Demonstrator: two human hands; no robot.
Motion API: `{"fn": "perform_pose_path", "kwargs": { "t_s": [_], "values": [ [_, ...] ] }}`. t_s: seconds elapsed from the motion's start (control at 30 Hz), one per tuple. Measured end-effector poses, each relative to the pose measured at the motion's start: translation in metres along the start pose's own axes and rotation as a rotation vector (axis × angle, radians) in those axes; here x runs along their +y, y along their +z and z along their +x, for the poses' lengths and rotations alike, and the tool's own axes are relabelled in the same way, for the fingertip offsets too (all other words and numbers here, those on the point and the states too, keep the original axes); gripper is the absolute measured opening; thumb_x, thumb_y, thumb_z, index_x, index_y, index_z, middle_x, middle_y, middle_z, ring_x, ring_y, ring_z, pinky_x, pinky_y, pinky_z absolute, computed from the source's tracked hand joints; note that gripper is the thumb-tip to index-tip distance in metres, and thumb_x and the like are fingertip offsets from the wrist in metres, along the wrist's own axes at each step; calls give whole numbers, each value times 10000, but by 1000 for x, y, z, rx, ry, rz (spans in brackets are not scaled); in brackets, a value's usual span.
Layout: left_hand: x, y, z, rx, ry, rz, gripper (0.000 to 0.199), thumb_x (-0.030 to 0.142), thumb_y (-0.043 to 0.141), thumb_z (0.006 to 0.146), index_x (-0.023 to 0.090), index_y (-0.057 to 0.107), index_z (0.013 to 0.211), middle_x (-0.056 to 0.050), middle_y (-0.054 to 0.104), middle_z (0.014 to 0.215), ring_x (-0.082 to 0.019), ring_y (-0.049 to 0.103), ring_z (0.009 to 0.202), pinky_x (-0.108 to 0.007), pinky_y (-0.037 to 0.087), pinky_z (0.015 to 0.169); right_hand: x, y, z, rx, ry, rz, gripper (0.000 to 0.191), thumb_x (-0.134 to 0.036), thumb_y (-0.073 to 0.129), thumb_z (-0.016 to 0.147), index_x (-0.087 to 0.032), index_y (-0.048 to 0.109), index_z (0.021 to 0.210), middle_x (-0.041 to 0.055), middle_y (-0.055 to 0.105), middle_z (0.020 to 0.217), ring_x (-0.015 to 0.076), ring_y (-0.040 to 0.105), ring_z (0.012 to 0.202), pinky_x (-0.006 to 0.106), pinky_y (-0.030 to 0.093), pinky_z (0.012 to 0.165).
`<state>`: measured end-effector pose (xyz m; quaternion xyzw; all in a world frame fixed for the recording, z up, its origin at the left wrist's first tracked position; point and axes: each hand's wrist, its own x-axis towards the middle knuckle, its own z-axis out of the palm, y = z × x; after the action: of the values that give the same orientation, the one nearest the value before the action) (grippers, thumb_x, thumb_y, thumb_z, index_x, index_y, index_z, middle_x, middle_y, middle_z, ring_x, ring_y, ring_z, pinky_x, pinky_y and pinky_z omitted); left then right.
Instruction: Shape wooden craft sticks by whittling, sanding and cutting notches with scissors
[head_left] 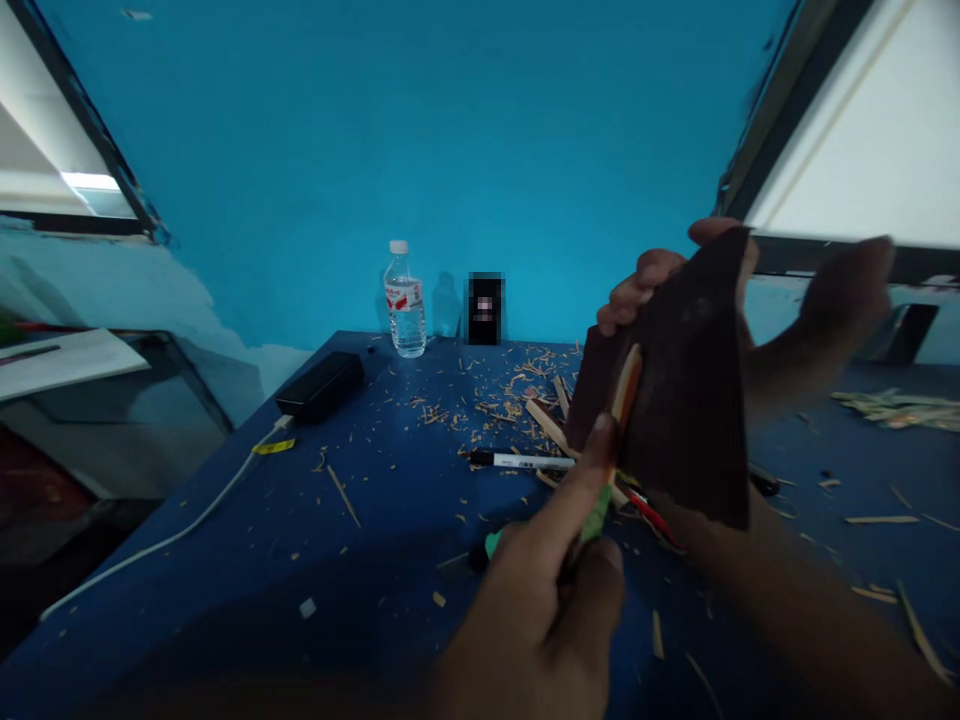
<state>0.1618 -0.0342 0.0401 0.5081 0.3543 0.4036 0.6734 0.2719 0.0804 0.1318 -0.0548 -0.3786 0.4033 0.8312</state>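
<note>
My left hand (540, 580) grips a thin bamboo strip (625, 385), green near my fingers and pale to orange-brown toward its tip. The index finger lies along the strip, and its tip is against the face of a dark brown sheet of sandpaper (690, 390). My right hand (645, 285) is behind the sheet, palm toward me. Its fingers curl over the sheet's upper left edge, while the thumb sticks out to the right, blurred. Beneath the sheet lie bamboo pieces (550, 425), a white marker pen (532, 461) with a black cap and a red-handled item (656, 518), partly covered.
Shavings (517, 385) litter the blue table (300, 540). A water bottle (406, 305) and a blurred-out dark object (484, 310) stand by the wall. On the left, a black power bank (322, 385) has a white cable (187, 535). More strips (900, 408) lie right.
</note>
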Motion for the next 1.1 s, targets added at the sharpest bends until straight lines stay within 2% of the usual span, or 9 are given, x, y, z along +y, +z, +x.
{"fn": "perform_pose_path", "kwargs": {
  "t_s": [0.13, 0.3, 0.53, 0.67, 0.77, 0.83, 0.93, 1.0, 1.1],
  "values": [
    [13, 5, 8, -16, -123, -100, 610, 324, 468, 1040, 344, 212, 1593, 62, 403, 642, -83, 312, 521, -205, 272, 490, 0, 2, 2, 54, 87, 21, 425, -615, 345, 936, -246, 533, 845, 0, 402, 719, 154, 422, 596, 265, 445, 506],
    [11, 1, 15, -28, -63, -86, 576, 394, 500, 1035, 296, 286, 1560, 56, 417, 685, -77, 346, 548, -194, 311, 503, 10, 2, -3, 44, 68, -17, 400, -636, 487, 815, -244, 523, 885, -19, 399, 736, 129, 426, 592, 248, 422, 520],
    [2, -1, 7, -7, -116, -46, 629, 483, 481, 1033, 346, 216, 1587, 53, 418, 696, -84, 362, 561, -204, 347, 521, 12, -4, -1, -42, 50, -38, 461, -651, 665, 680, -264, 534, 893, -28, 424, 728, 157, 422, 596, 333, 421, 532],
    [7, 1, 10, -57, -92, -35, 619, 415, 487, 1038, 393, 207, 1590, 48, 443, 694, -77, 374, 550, -198, 326, 514, 12, -8, 2, -2, -25, -21, 304, -586, 597, 776, -288, 594, 841, 3, 435, 734, 171, 420, 623, 315, 374, 519],
    [5, -2, 14, -3, -26, -97, 648, 459, 532, 1021, 376, 224, 1585, 61, 403, 693, -79, 323, 575, -188, 314, 519, 22, -9, -1, -29, 34, -24, 359, -634, 633, 749, -297, 610, 870, -7, 440, 733, 161, 393, 569, 309, 339, 478],
    [1, -2, 12, 13, -72, -135, 688, 492, 531, 1016, 373, 180, 1595, 64, 402, 677, -81, 315, 570, -181, 312, 509, 26, -14, 2, -33, 65, -33, 404, -657, 669, 703, -288, 612, 857, -13, 457, 727, 154, 401, 560, 305, 357, 479],
    [0, -2, 10, -87, -124, -184, 697, 393, 512, 1034, 388, 112, 1604, 50, 452, 674, -70, 323, 539, -167, 309, 495, 22, -21, 8, 1, 67, -35, 375, -623, 692, 671, -287, 609, 816, -9, 476, 715, 157, 439, 606, 299, 409, 520],
    [6, -3, 13, -119, -72, -179, 664, 313, 509, 1036, 413, 162, 1594, 44, 450, 678, -73, 360, 572, -152, 321, 514, 18, -21, 8, -5, 78, -42, 413, -608, 745, 618, -281, 609, 831, -5, 490, 744, 159, 457, 637, 302, 433, 545],
    [13, -5, 18, -80, -38, -228, 665, 305, 538, 1027, 461, 192, 1574, 71, 382, 634, -69, 306, 549, -143, 302, 506, 18, -12, 2, -7, 104, -43, 494, -648, 737, 614, -264, 592, 888, -10, 477, 768, 157, 446, 629, 316, 425, 535]
  ]
}}
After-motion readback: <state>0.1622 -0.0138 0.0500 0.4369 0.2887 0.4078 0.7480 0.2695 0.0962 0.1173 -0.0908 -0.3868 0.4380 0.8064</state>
